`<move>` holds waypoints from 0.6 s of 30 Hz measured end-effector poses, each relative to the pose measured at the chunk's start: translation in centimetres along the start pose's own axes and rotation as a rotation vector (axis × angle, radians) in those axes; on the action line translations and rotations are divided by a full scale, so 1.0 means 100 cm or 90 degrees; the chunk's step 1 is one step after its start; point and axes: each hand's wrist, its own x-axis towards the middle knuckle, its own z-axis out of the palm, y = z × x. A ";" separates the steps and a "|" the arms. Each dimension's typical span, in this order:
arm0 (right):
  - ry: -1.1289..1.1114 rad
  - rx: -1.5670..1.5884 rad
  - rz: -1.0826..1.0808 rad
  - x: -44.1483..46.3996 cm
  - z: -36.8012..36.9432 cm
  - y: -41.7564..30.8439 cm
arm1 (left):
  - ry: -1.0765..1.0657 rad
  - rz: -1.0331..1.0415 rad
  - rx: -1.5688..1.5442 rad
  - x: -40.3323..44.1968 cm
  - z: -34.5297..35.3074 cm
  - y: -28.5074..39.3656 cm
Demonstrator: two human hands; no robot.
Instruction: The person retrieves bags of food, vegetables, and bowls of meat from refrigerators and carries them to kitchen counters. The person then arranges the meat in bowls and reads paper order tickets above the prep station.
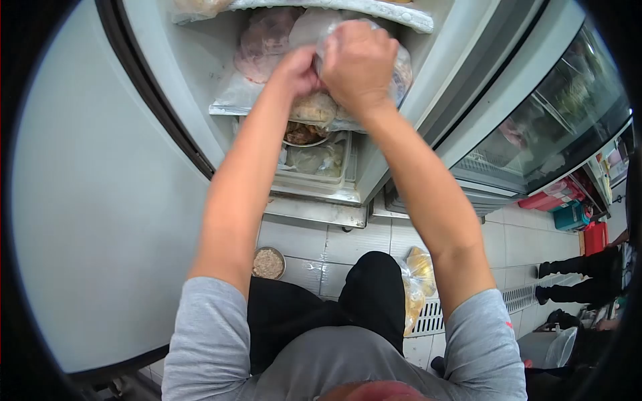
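Inside the open fridge, both hands work at a clear plastic bag (402,72) on a shelf. My right hand (359,65) is closed on the bag from above, its fingertips turned away from view. Just left of it, my left hand (301,72) has its fingers bent in against the bag; their tips are hidden behind the right hand. Bagged pinkish meat (263,45) lies left of the hands. Below them a pale bagged lump (313,109) rests at the shelf's front edge. What the plastic bag contains is mostly hidden.
A frosted shelf (348,7) hangs above the hands. Lower down are a bowl of brown food (305,136) and a clear bin (309,179). The door (114,227) stands open leftward. A bowl (269,263) and bags (416,284) sit on the floor; another person's legs (582,275) appear right.
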 end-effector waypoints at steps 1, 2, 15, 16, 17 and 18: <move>0.001 -0.001 -0.019 -0.008 -0.001 -0.006 | 0.048 -0.007 0.046 0.035 -0.006 0.011; -0.037 0.029 -0.038 -0.018 -0.001 -0.009 | 0.097 -0.010 0.093 0.054 -0.010 0.018; -0.244 0.015 -0.049 -0.024 0.062 0.051 | 0.085 0.119 0.743 -0.060 -0.007 0.064; -0.253 0.011 -0.042 -0.023 0.062 0.053 | 0.129 0.140 0.681 -0.076 -0.016 0.067; -0.203 0.002 -0.097 -0.020 0.069 0.057 | 0.154 0.156 0.748 -0.098 -0.019 0.065; -0.166 -0.011 -0.150 -0.026 0.078 0.063 | 0.174 0.163 0.806 -0.114 -0.024 0.054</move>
